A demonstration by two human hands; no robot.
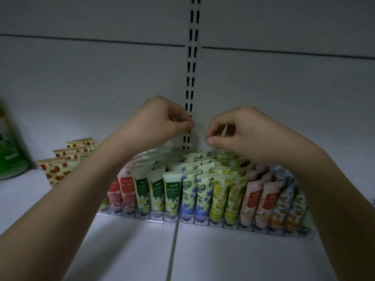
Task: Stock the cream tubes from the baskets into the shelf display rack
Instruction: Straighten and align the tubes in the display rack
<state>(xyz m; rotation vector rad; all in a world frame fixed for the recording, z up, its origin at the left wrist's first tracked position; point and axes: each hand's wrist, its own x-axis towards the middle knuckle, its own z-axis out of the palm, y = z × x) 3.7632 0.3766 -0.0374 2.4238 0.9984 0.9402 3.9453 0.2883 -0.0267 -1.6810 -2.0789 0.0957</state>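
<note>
left hand [162,120]: hovers above the back rows at about 11 o'clock of the rack, fingers curled with thumb and forefinger tips pinched together; whether anything sits in that pinch i cannot tell.
right hand [237,128]: hovers at about 1 o'clock of the rack, fingers curled in, thumb meeting the fingertips; something pale shows behind the fingers, but whether it is held or just a tube in the back row, i cannot tell.
cream tubes [172,191]: standing cap-down, leaning back, packed in coloured lanes in the display rack [203,219] on the shelf [132,250]; red at 9 o'clock, green, blue, yellow, peach, orange toward 3 o'clock.
baskets: not in view.
strawberry-print packs [54,171]: stacked just beside the rack at 9 o'clock.
green bottle [10,155]: far 9 o'clock edge, blurred.
risk, forearms: both forearms cross low over the front rows; a dip would likely brush the tube tops and tip them forward out of their lanes.
risk, back rows: the rear tubes are crowded and partly hidden by the hands; pushing one in blind could jam it or land it in the wrong colour lane.
risk, rack: it looks light and clear; a hard downward press at the back might slide it or lift its front lip.
risk, light: the shelf is dim, so prints are easy to confuse.
</note>
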